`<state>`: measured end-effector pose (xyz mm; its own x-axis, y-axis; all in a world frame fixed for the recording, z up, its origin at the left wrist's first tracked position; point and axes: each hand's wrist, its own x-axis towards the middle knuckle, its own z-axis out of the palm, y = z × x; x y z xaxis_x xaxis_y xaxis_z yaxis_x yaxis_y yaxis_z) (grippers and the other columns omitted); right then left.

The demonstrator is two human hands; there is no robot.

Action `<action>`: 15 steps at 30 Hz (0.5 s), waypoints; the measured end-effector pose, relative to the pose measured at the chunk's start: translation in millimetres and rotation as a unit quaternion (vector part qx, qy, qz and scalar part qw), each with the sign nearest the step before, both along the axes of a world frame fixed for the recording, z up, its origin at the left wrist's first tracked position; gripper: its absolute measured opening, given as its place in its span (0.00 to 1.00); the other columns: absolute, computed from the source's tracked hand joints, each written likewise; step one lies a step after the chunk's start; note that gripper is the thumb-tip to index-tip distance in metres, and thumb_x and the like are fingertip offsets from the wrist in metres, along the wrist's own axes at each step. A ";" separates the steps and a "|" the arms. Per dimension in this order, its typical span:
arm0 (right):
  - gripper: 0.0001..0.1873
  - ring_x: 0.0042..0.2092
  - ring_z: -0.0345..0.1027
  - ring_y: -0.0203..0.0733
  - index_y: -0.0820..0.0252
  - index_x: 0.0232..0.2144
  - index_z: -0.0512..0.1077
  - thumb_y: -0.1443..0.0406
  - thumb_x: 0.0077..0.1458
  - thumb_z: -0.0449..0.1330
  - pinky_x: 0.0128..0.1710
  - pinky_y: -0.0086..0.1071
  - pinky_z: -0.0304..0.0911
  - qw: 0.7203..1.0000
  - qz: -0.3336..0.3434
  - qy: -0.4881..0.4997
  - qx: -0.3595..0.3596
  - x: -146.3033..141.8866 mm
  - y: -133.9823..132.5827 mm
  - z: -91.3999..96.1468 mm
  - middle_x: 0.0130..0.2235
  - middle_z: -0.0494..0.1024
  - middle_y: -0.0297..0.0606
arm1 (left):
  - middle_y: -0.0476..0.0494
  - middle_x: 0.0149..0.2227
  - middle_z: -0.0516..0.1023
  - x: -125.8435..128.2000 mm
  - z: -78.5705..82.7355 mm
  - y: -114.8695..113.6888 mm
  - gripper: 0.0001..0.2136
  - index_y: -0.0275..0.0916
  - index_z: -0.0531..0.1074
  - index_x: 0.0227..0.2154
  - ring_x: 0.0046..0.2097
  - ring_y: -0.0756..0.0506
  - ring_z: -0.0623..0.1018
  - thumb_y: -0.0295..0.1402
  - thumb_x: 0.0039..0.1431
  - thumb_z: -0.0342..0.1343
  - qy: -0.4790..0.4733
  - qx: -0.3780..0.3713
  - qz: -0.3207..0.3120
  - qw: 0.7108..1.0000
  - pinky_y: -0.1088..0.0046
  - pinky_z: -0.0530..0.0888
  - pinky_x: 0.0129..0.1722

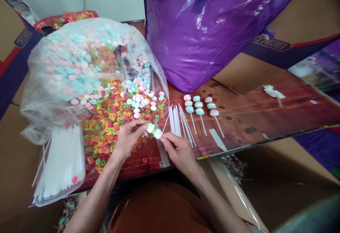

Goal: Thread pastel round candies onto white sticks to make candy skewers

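Here both hands (127,137) (179,149) thread candy skewer (154,131); box (268,43) lettering blurred.

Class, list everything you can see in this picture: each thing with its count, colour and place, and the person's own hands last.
Candy skewer in hand: one, pastel discs on a white stick, held between both hands.
Finished skewers: three, pink, blue and white, on the table right of centre.
Loose sticks: a small bunch, white, beside the finished skewers.
Candy rings: too many to count, multicoloured, spilled from the clear bag.
Packed sticks: one packet, white, lower left.
Purple bag: one, behind the table.
Left hand: on the discs.
Right hand: pinching the stick.
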<state>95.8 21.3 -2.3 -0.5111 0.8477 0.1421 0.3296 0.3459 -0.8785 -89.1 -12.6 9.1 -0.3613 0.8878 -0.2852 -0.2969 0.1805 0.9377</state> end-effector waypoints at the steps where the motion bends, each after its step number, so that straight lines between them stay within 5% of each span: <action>1: 0.15 0.27 0.57 0.32 0.60 0.28 0.73 0.62 0.65 0.53 0.29 0.26 0.54 1.000 0.001 0.003 0.002 -0.8 0.6 -0.7 0.25 0.66 0.30 | 0.48 0.23 0.79 -1.2 0.6 0.3 0.16 0.35 0.81 0.34 0.26 0.52 0.74 0.38 0.42 0.72 0.014 -0.003 -0.009 1.000 0.76 0.71 0.28; 9: 0.17 0.25 0.57 0.33 0.59 0.25 0.70 0.59 0.64 0.54 0.27 0.26 0.54 0.997 -0.020 0.040 -0.067 -4.7 0.0 -2.9 0.22 0.63 0.28 | 0.44 0.32 0.83 -11.7 0.5 -0.2 0.18 0.37 0.81 0.42 0.33 0.48 0.80 0.40 0.48 0.69 0.042 0.011 0.026 0.999 0.73 0.76 0.36; 15: 0.17 0.25 0.57 0.33 0.59 0.26 0.71 0.59 0.65 0.53 0.26 0.26 0.54 0.997 0.003 0.030 -0.065 -5.7 -3.5 -4.8 0.23 0.63 0.29 | 0.43 0.40 0.84 -0.7 -2.6 -2.1 0.12 0.39 0.83 0.38 0.43 0.43 0.81 0.37 0.50 0.67 0.127 0.036 0.070 0.989 0.68 0.76 0.47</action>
<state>90.1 17.8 -7.1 -0.5106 0.8576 0.0616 0.2740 0.2303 -0.9338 -89.8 -14.7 6.5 -0.5336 0.8390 -0.1067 -0.0672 0.0837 0.9942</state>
